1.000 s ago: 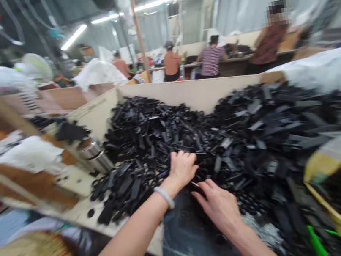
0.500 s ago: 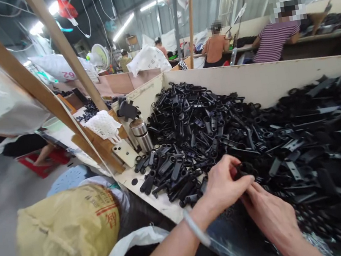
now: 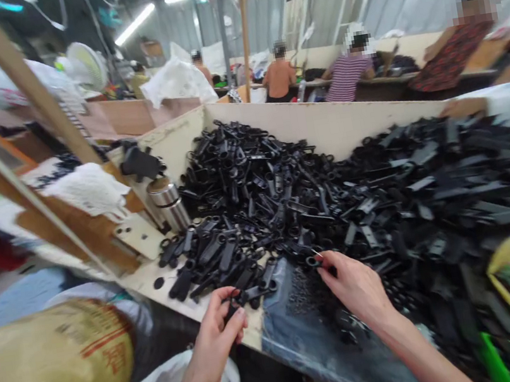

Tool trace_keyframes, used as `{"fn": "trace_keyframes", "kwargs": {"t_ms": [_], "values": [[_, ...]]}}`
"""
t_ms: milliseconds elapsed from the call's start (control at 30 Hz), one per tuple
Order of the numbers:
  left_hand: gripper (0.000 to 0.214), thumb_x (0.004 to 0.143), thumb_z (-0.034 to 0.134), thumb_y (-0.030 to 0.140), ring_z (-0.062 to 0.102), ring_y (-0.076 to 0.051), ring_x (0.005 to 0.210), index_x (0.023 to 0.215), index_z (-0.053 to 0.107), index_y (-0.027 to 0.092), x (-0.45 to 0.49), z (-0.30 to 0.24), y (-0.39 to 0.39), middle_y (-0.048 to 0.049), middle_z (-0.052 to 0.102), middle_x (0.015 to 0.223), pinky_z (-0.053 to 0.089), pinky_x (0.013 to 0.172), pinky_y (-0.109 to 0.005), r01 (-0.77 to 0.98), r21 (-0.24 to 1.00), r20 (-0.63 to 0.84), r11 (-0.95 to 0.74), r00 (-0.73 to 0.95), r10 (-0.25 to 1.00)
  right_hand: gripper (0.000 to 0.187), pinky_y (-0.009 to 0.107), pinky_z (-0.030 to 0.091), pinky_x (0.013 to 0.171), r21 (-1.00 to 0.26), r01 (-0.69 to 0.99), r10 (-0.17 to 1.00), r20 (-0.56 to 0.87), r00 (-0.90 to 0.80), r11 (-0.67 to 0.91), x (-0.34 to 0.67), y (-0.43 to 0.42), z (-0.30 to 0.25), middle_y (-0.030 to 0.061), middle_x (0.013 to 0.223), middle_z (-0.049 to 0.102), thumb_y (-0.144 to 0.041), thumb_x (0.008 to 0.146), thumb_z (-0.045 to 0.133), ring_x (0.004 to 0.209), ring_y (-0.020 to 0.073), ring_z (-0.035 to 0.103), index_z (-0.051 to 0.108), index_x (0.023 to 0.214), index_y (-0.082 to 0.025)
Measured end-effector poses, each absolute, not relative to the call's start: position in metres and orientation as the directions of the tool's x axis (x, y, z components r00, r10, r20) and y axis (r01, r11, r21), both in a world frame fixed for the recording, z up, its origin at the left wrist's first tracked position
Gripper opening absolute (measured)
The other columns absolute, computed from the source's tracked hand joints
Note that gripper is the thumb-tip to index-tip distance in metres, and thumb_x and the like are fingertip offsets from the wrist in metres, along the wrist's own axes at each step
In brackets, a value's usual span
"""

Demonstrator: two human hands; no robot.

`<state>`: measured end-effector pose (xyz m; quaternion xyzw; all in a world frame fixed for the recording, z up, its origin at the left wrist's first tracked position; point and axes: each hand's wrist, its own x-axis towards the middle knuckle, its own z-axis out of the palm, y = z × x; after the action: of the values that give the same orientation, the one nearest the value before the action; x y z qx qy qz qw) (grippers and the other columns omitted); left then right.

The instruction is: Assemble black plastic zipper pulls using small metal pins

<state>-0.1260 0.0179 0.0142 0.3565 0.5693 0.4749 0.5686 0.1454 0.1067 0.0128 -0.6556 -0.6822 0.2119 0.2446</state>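
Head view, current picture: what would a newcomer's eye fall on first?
Probably the big heap of small black parts filling the middle, against a cream board wall. Next, two bare hands at the near side: the left hand holding a small dark piece, the right hand with a thin pale rod at its fingertips. Then the bulging yellow sack with red print, lower left.

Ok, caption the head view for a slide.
Left hand pinching a black piece, right hand near a heap of black parts.
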Motion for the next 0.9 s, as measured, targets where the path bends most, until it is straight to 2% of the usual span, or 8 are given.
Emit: {"fn": "trace_keyframes", "kwargs": {"t_ms": [100, 200, 300, 367, 533, 633, 733, 900], "values": [[0.049, 0.085, 0.070, 0.053, 0.054, -0.013, 0.063, 0.120, 0.051, 0.025, -0.099, 0.016, 0.020, 0.0046, 0.062, 0.076, 0.043, 0.058, -0.025, -0.186, 0.911, -0.358, 0.369, 0.089, 0.929, 0.031, 0.031, 0.048, 0.066, -0.690, 0.724, 1.000, 0.018, 0.008, 0.006, 0.165, 0.097, 0.018, 0.0032, 0.087, 0.077, -0.034, 0.086, 0.057, 0.070, 0.0200, 0.066, 0.076, 0.107, -0.021], [0.046, 0.084, 0.070, 0.048, 0.056, -0.012, 0.063, 0.119, 0.053, 0.022, -0.062, 0.015, 0.022, 0.0004, 0.066, 0.085, 0.039, 0.053, -0.023, -0.184, 0.871, -0.400, 0.456, 0.276, 0.874, 0.038, 0.028, 0.049, 0.060, -0.790, 0.612, 0.999, -0.036, 0.029, -0.047, 0.178, 0.072, 0.022, 0.0052, 0.082, 0.076, -0.045, 0.089, 0.057, 0.066, 0.0182, 0.064, 0.077, 0.103, -0.016], [0.037, 0.086, 0.066, 0.037, 0.053, -0.009, 0.064, 0.116, 0.057, 0.019, -0.031, 0.013, 0.024, -0.0025, 0.069, 0.091, 0.036, 0.054, -0.020, -0.133, 0.863, -0.415, 0.487, 0.363, 0.834, 0.039, 0.025, 0.043, 0.052, -0.915, 0.388, 0.994, -0.105, 0.038, -0.111, 0.179, 0.041, 0.024, 0.0026, 0.073, 0.070, -0.050, 0.089, 0.063, 0.059, 0.0153, 0.057, 0.077, 0.098, -0.015], [0.033, 0.086, 0.064, 0.033, 0.051, -0.009, 0.063, 0.115, 0.058, 0.018, -0.017, 0.014, 0.023, -0.0025, 0.068, 0.091, 0.035, 0.055, -0.020, -0.096, 0.864, -0.419, 0.494, 0.406, 0.812, 0.031, 0.024, 0.043, 0.054, -0.948, 0.307, 0.997, -0.074, 0.021, -0.077, 0.178, 0.024, 0.024, 0.0016, 0.073, 0.068, -0.047, 0.089, 0.066, 0.060, 0.0150, 0.056, 0.077, 0.093, -0.018], [0.024, 0.083, 0.057, 0.023, 0.050, -0.008, 0.061, 0.105, 0.062, 0.017, -0.004, 0.021, 0.019, -0.0009, 0.066, 0.089, 0.035, 0.057, -0.022, 0.025, 0.872, -0.442, 0.489, 0.466, 0.766, 0.015, 0.025, 0.051, 0.065, -0.899, 0.405, 0.986, 0.157, -0.062, 0.168, 0.176, 0.006, 0.019, 0.0026, 0.083, 0.070, -0.029, 0.095, 0.063, 0.072, 0.0171, 0.065, 0.076, 0.091, -0.022], [0.026, 0.083, 0.054, 0.020, 0.049, -0.009, 0.062, 0.107, 0.063, 0.017, -0.003, 0.022, 0.016, 0.0009, 0.064, 0.086, 0.038, 0.059, -0.024, 0.082, 0.889, -0.436, 0.450, 0.449, 0.780, 0.015, 0.024, 0.054, 0.071, -0.857, 0.447, 0.967, 0.217, -0.134, 0.254, 0.178, 0.005, 0.016, 0.0033, 0.089, 0.071, -0.021, 0.097, 0.059, 0.081, 0.0172, 0.069, 0.074, 0.097, -0.023], [0.028, 0.085, 0.052, 0.019, 0.050, -0.011, 0.064, 0.110, 0.064, 0.019, -0.005, 0.018, 0.014, 0.0006, 0.066, 0.090, 0.041, 0.062, -0.025, 0.131, 0.906, -0.416, 0.402, 0.445, 0.793, 0.018, 0.024, 0.055, 0.072, -0.813, 0.483, 0.945, 0.262, -0.198, 0.326, 0.179, 0.005, 0.018, 0.0040, 0.091, 0.071, -0.018, 0.100, 0.055, 0.081, 0.0167, 0.069, 0.073, 0.101, -0.023], [0.028, 0.088, 0.057, 0.022, 0.063, -0.019, 0.092, 0.115, 0.066, 0.023, -0.007, 0.014, 0.011, -0.0027, 0.073, 0.110, 0.048, 0.073, -0.027, 0.207, 0.928, -0.371, 0.311, 0.429, 0.824, 0.021, 0.024, 0.056, 0.068, -0.767, 0.507, 0.919, 0.334, -0.210, 0.395, 0.177, 0.002, 0.020, 0.0052, 0.089, 0.069, -0.018, 0.102, 0.050, 0.077, 0.0164, 0.069, 0.071, 0.101, -0.021]]}}
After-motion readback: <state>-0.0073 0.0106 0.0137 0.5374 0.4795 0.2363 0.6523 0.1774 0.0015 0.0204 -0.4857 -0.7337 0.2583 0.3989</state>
